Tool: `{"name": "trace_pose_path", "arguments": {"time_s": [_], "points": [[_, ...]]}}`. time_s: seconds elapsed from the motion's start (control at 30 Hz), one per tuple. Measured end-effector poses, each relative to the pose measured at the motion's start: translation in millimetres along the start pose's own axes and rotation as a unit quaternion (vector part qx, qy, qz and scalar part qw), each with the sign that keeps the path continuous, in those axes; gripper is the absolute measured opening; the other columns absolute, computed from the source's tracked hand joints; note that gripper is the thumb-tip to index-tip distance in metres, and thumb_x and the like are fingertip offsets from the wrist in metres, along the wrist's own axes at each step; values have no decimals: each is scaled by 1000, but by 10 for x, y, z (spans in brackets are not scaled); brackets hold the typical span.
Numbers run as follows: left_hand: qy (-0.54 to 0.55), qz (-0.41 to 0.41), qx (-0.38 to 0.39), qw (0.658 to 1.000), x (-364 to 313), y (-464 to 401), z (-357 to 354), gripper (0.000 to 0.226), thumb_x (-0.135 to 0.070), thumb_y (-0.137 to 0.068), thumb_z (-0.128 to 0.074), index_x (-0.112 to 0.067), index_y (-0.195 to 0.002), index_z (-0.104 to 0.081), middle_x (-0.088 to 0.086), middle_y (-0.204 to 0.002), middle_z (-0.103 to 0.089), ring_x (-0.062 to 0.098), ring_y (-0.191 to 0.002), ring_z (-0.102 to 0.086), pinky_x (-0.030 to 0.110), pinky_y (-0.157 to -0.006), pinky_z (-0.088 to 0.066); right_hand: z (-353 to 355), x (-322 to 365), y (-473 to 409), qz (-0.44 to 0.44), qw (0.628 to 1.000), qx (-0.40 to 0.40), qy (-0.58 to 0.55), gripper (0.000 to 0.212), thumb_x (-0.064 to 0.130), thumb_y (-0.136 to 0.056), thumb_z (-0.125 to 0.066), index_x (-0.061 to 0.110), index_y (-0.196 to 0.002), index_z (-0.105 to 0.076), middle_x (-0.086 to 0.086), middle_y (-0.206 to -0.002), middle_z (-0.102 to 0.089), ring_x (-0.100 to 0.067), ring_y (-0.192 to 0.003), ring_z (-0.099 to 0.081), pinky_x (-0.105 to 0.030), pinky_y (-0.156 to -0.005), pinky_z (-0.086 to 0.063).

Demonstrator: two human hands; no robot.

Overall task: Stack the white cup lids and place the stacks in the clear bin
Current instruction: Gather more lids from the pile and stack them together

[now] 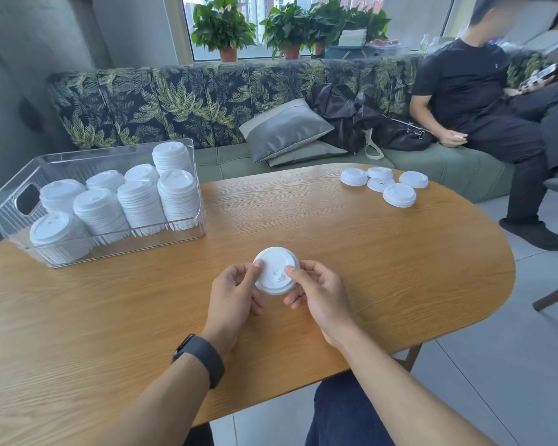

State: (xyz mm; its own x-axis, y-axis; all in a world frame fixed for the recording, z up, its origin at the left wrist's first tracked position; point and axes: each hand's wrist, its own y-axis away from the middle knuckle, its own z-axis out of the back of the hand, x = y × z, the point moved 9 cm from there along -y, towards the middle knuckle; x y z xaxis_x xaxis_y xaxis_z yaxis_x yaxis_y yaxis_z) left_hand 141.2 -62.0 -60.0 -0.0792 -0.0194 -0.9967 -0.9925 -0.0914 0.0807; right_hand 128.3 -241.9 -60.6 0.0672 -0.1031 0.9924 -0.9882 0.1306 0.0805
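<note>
**Lid held in both hands, bin part filled**

Holding one white lid (276, 270) over the table (384, 252), just above centre of view. Left hand (236, 292) at the lid's 9 o'clock, thumb pressed on its top, fingers curled under the rim. Right hand (316, 292) at its 3 o'clock, thumb on top, fingers curled beneath. Cannot tell whether a single lid or a short stack.

Clear bin (187, 231) at 10 o'clock on the table, holding eight lid stacks (139, 204), upright or slightly leaning, packed touching one another. Five loose lids (384, 185) at 1 o'clock near the far table edge, clustered, some overlapping, well apart from the hands. Black watch (202, 357) on the left wrist. Sofa (174, 104) beyond the table at 12 o'clock, with grey cushions (284, 130), a dark bag (400, 133) and a seated person (474, 91) at 2 o'clock. Potted plants (226, 24) on the sill behind.
</note>
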Motion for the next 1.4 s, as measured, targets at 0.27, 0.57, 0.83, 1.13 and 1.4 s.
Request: {"name": "trace_pose_path", "arguments": {"time_s": [0.27, 0.57, 0.83, 1.13, 1.4], "points": [[43, 36, 53, 997, 25, -216, -507, 39, -34, -97, -71, 1, -113, -64, 9, -61, -65, 20, -53, -59, 31, -53, -51, 462, 86, -128, 24, 994, -102, 43, 18, 39, -91, -76, 23, -98, -71, -2, -65, -72, -15, -50, -63, -31, -51, -49], [31, 24, 76, 996, 25, -598, -1676, 40, -36, -98, -70, 0, -112, -61, 24, -76, -75, 23, -52, -64, 27, -54, -56, 1646, 308, -770, 80, 941, -268, 189, 23, 33, -100, -60, 18, -116, -68, 6, -109, -71, -10, -98, -63, -34, -94, -51], [8, 12, 76, 997, -24, -1281, -2375, 29, -34, -100, -69, -6, -101, -60, 16, -65, -70, 21, -43, -60, 23, -47, -52, 2280, 411, -1536, 97, 893, -311, 312, 36, 21, -92, -66, 21, -128, -61, 1, -136, -52, -22, -128, -45, -38, -109, -41], [-19, -16, 66, 998, -76, -1932, -2770, 31, -37, -99, -69, -9, -105, -59, 5, -53, -65, 20, -40, -56, 28, -50, -50, 2712, 512, -2270, 66, 843, -336, 415, 93, 60, -79, -78, 12, -150, -43, -5, -151, -44, -26, -140, -37, -37, -114, -33], [-4, -35, 55, 998, -104, -1982, -2778, 24, -34, -99, -70, -12, -95, -59, 1, -48, -60, 19, -43, -55, 31, -49, -50, 2776, 521, -2409, 64, 827, -345, 439, 74, 67, -80, -73, 22, -136, -55, -2, -145, -50, -25, -135, -40, -36, -112, -34]]}}
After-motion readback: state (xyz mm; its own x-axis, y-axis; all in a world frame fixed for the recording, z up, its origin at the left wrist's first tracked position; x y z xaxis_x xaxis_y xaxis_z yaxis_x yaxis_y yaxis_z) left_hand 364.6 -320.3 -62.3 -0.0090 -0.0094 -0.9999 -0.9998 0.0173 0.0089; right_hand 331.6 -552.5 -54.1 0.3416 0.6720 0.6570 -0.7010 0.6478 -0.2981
